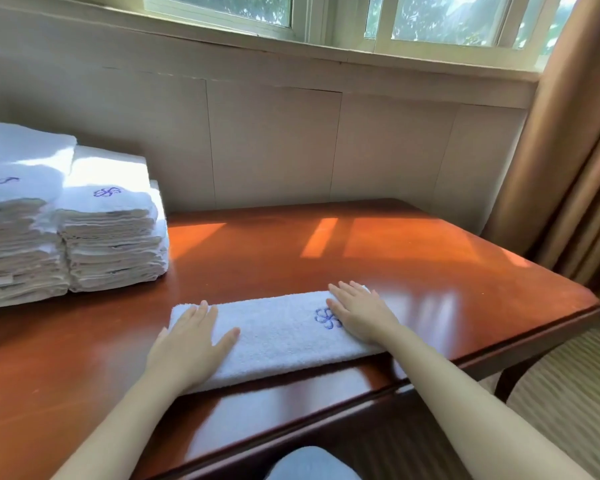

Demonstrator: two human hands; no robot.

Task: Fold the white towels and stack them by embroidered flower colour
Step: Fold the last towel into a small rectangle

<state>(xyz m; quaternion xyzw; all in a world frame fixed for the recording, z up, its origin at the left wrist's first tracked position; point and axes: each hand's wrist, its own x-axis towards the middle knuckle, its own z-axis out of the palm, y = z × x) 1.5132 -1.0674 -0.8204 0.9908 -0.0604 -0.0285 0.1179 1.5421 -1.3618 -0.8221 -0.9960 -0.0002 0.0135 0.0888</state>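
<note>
Setting: wooden table [378,258] under a sunlit window [430,19].
Left hand [191,341]: fingers straight, close together, thumb splayed, flat on the towel's [278,334] left end.
Right hand [361,313]: fingers straight, slightly spread, pressing its right end beside a purple flower [326,318].
Towel: long folded strip near the table's front edge.
Stacks [108,220]: two, far left, purple flowers on top.
Writing: none legible.

Head-worn view, down onto near table [326,244]

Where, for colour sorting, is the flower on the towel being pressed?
In the head view, the blue embroidered flower lies right of centre on the folded white towel, beside the right hand.
</note>
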